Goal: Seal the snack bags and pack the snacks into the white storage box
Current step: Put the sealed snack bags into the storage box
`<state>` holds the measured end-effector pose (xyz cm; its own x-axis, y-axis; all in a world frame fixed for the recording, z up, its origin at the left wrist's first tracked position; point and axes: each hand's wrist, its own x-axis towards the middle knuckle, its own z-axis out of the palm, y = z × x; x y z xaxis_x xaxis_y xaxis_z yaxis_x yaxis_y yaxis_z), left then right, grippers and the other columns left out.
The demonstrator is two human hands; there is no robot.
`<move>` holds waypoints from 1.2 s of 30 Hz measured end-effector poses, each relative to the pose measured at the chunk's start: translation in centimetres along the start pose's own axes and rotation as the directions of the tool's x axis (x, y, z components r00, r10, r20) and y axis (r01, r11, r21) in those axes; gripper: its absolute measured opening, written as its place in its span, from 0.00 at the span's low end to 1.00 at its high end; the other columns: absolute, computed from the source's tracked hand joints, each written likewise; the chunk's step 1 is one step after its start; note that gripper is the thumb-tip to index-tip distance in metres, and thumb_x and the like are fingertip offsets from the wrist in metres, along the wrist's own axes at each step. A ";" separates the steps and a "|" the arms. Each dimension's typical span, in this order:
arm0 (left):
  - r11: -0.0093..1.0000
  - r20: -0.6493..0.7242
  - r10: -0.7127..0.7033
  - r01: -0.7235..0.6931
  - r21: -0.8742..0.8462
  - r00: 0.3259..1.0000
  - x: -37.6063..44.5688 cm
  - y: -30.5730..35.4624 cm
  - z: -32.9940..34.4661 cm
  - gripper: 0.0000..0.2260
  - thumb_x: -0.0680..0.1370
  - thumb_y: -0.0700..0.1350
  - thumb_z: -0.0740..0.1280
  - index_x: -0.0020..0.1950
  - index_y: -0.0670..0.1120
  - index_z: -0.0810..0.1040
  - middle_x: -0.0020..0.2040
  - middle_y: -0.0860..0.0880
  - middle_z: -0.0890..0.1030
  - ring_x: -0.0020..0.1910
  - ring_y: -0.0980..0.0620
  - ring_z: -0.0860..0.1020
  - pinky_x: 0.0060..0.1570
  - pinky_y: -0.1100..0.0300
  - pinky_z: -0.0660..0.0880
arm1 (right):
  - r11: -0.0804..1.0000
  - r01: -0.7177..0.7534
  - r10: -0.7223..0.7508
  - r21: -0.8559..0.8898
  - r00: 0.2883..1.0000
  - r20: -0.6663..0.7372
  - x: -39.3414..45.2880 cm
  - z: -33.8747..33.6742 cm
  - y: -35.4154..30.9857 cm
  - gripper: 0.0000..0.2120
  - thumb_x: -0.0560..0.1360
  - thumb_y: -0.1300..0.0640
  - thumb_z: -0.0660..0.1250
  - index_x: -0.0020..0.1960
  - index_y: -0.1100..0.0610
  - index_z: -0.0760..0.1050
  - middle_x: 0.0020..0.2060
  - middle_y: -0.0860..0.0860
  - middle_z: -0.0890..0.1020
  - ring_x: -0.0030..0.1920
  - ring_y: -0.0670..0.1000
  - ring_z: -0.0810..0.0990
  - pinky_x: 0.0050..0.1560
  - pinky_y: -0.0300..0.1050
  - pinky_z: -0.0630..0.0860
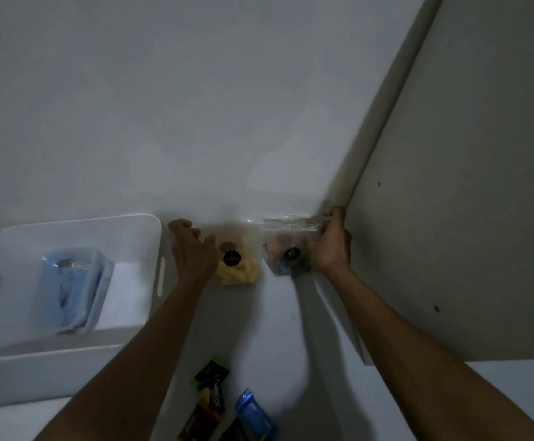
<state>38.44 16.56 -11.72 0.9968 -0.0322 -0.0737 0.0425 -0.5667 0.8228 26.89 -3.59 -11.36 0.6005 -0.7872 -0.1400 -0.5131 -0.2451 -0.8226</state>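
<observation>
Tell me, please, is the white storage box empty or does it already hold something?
Not empty. The white storage box already holds one clear container with a blue lid, lying on its floor; the snack bags are outside it.

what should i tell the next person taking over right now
Left hand: resting on the bag of yellow snacks, not clearly gripping.
Right hand: holding the top of the bag of dark snacks.
White storage box: at left, holding a clear lidded container.
Wrapped snack bars: loose at the near edge.
Left: seal both bags if unsealed, pack bags and bars.
</observation>
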 end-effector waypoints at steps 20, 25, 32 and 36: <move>0.721 0.316 0.481 -0.573 0.390 0.818 -2.2 4.5 -6.9 0.09 0.79 0.48 0.66 0.49 0.45 0.84 0.50 0.45 0.81 0.51 0.42 0.75 0.51 0.47 0.73 | 0.627 0.489 -0.288 -0.607 0.869 0.402 -5.2 -5.7 -6.7 0.07 0.75 0.54 0.69 0.52 0.46 0.81 0.52 0.52 0.82 0.54 0.56 0.80 0.42 0.44 0.70; 0.773 0.189 0.527 -0.560 0.300 0.829 -1.7 7.8 -14.2 0.09 0.78 0.50 0.68 0.51 0.46 0.84 0.51 0.47 0.83 0.49 0.48 0.78 0.52 0.50 0.76 | 0.565 0.678 -0.493 -0.471 0.734 0.466 -9.1 -7.3 -14.7 0.01 0.75 0.54 0.71 0.45 0.49 0.82 0.45 0.49 0.77 0.51 0.51 0.74 0.43 0.51 0.76; 0.764 0.125 0.551 -0.559 0.323 0.825 1.6 7.8 -25.7 0.09 0.78 0.49 0.69 0.51 0.45 0.85 0.51 0.44 0.83 0.46 0.50 0.76 0.48 0.60 0.68 | 0.553 0.795 -0.686 -0.250 0.604 0.406 -14.9 -3.3 -24.4 0.06 0.74 0.50 0.73 0.48 0.51 0.83 0.43 0.47 0.78 0.45 0.47 0.75 0.45 0.48 0.75; 0.780 0.113 0.536 -0.543 0.313 0.836 5.1 5.8 -30.2 0.09 0.77 0.48 0.71 0.50 0.44 0.86 0.49 0.43 0.84 0.43 0.51 0.75 0.45 0.61 0.66 | 0.557 0.799 -0.682 -0.226 0.596 0.424 -17.2 2.7 -27.1 0.06 0.75 0.49 0.72 0.49 0.50 0.82 0.43 0.47 0.78 0.46 0.47 0.74 0.45 0.48 0.76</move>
<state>45.87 37.94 9.70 0.8486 -0.4244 0.3159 -0.5290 -0.6818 0.5052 32.15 18.12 11.84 0.9678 -0.0619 0.2439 0.0552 -0.8934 -0.4459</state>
